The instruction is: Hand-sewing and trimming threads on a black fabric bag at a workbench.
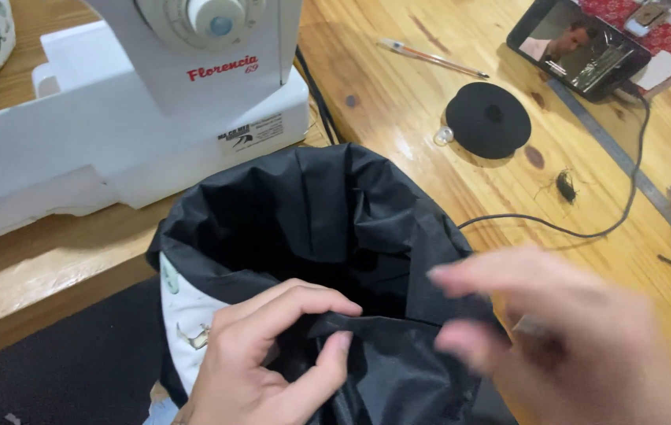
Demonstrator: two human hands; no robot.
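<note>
Left hand (272,358) pinching near rim of open black bag (312,228); right hand (540,330) blurred, fingers loose, empty, just right of bag, over table (430,134)

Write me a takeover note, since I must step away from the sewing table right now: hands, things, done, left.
Left hand: pinching the near rim of the black fabric bag.
Right hand: blurred, open, beside the rim, holding nothing visible.
The bag stands open in front of the white sewing machine; its printed white outer side shows at the left.
Done: bag opened up.
Left: cannot tell from this view.
</note>
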